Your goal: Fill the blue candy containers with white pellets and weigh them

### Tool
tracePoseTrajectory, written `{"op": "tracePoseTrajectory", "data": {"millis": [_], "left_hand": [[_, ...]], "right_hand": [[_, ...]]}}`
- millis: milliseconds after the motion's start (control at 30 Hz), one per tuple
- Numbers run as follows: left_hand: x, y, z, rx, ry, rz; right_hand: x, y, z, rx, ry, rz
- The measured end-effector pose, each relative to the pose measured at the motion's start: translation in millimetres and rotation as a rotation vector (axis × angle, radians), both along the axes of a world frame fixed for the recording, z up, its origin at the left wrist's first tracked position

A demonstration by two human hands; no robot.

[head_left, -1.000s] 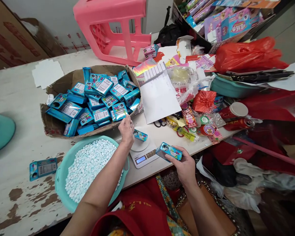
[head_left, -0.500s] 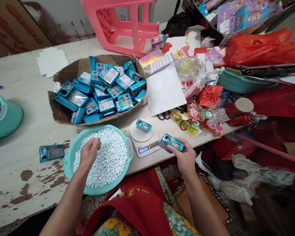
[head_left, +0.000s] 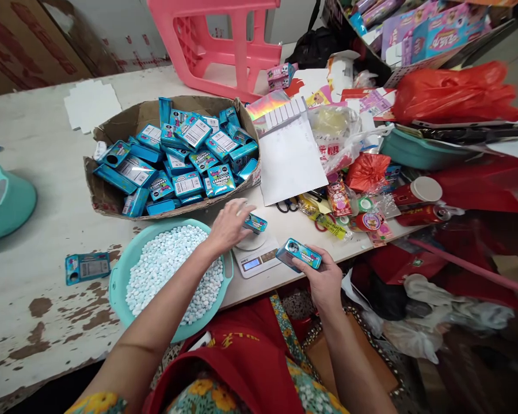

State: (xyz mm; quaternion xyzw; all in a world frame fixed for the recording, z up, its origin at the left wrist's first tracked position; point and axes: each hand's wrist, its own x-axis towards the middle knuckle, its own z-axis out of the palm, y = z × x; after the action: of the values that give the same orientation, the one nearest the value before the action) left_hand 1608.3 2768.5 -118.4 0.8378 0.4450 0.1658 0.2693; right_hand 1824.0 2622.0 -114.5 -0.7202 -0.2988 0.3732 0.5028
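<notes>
My left hand (head_left: 231, 227) reaches over the small white kitchen scale (head_left: 265, 259), fingers and thumb apart at the left end of a small blue candy box (head_left: 256, 223) on its round plate. Whether the fingers touch that box I cannot tell. My right hand (head_left: 323, 276) grips a second blue candy box (head_left: 301, 254), tilted beside the scale, with a window in its top. Left of the scale sits a turquoise basin (head_left: 120, 287) of small pale blue-white candies (head_left: 172, 270), partly covered by my left forearm.
A cut-down cardboard box (head_left: 101, 201) heaped with blue candy boxes stands behind the basin. A flattened blue box (head_left: 87, 268) lies left of it. Scissors (head_left: 287, 204), white sheets, wrappers and cups (head_left: 421, 191) crowd the right. A pink plastic stool (head_left: 237, 46) lies at the back.
My left hand has moved right and away from me, from above the candies to the box on the scale, its fingers spreading. My right hand and its box have barely moved.
</notes>
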Motion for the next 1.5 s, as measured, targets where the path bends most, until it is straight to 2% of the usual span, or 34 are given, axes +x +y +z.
{"op": "tracePoseTrajectory", "data": {"millis": [100, 167, 233, 300, 433, 500, 533, 600, 700, 733, 833, 867, 933, 1000, 1067, 1233, 1367, 1500], "left_hand": [[18.1, 8.7, -10.6, -0.081, 0.18, -0.107], [9.2, 5.3, -8.9, -0.129, 0.187, -0.048], [-14.7, -5.6, 2.5, -0.125, 0.08, 0.089], [-46.9, -22.6, 22.2, -0.102, -0.093, 0.251], [-107.6, -58.5, 61.1, -0.105, -0.356, 0.657], [-126.7, -71.5, 68.4, -0.121, -0.4, 0.781], [-132.6, -76.9, 68.6, -0.127, -0.415, 0.802], [-137.9, -86.9, 64.0, -0.154, -0.44, 0.784], [-136.0, -101.6, 51.4, -0.269, -0.474, 0.701], [-134.4, -106.6, 47.4, -0.319, -0.497, 0.678], [-131.2, -119.7, 40.8, -0.443, -0.658, 0.66], [-131.4, -122.6, 40.7, -0.476, -0.759, 0.681], [-133.9, -125.1, 42.5, -0.549, -1.037, 0.762], [-137.9, -123.1, 44.1, -0.619, -1.329, 0.849], [-141.1, -118.3, 42.6, -0.705, -1.504, 0.904], [-145.7, -109.1, 31.3, -0.885, -1.662, 1.038], [-154.3, -111.0, 35.5, -0.923, -1.783, 1.002], [-155.9, -114.1, 42.0, -0.857, -1.762, 0.979]], "right_hand": [[-1.1, -0.2, -0.1, -0.028, 0.001, 0.009], [-3.4, 1.1, -2.8, -0.042, -0.002, 0.011], [-9.3, 5.8, -9.3, -0.039, -0.007, 0.023], [-20.8, 15.2, -19.0, -0.009, -0.006, 0.058], [-55.1, 46.6, -43.1, 0.126, -0.011, 0.208], [-70.2, 62.8, -52.0, 0.17, -0.059, 0.278], [-76.5, 68.5, -53.5, 0.186, -0.099, 0.305], [-87.6, 73.0, -47.9, 0.238, -0.224, 0.327], [-106.9, 64.1, -19.9, 0.356, -0.391, 0.371], [-115.3, 59.0, -7.9, 0.366, -0.386, 0.452], [-145.5, 45.4, 25.0, 0.243, -0.245, 0.866], [-155.3, 42.4, 33.3, 0.204, -0.215, 0.952], [-171.4, 38.8, 44.8, 0.201, -0.216, 1.011], [-181.7, 37.7, 50.0, 0.262, -0.284, 0.996], [-187.8, 38.1, 49.7, 0.304, -0.376, 0.993], [-196.4, 38.4, 44.9, 0.266, -0.503, 0.999], [-200.5, 35.5, 50.5, 0.274, -0.463, 0.985], [-204.9, 34.5, 48.6, 0.254, -0.44, 0.955]]}}
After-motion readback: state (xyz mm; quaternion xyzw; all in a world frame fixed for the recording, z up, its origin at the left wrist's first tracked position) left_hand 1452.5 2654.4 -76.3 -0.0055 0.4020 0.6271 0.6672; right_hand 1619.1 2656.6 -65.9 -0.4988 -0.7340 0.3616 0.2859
